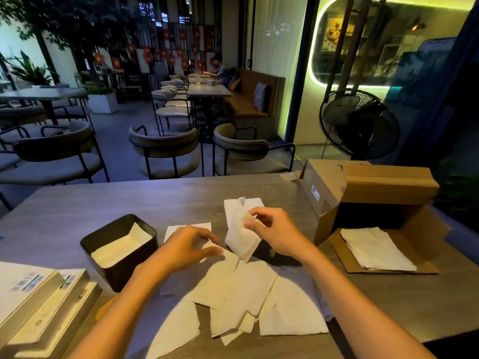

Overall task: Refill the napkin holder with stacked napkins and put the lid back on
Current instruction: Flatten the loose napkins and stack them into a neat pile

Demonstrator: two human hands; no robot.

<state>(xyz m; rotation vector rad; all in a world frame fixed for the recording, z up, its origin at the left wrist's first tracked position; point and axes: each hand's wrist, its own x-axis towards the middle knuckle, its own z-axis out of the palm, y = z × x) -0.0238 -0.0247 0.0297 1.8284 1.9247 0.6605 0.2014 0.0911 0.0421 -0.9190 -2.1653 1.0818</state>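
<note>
A black square napkin holder (145, 251) stands open on the grey table, left of centre, with white napkins inside up to near its rim. My right hand (277, 234) pinches a small bunch of white napkins (239, 237) lifted above the table. My left hand (186, 248) hovers just left of that bunch, fingers curled over a flat napkin (189, 228), holding nothing that I can see. Several loose napkins (246, 301) lie spread in front of me. A dark flat shape (274, 255), maybe the lid, lies partly hidden under my right wrist.
An open cardboard box (375, 193) stands at the right, with a napkin stack (375, 251) on its lowered flap. Flat labelled boxes (39, 307) are piled at the near left. Chairs and a standing fan (359, 124) are beyond the table's far edge.
</note>
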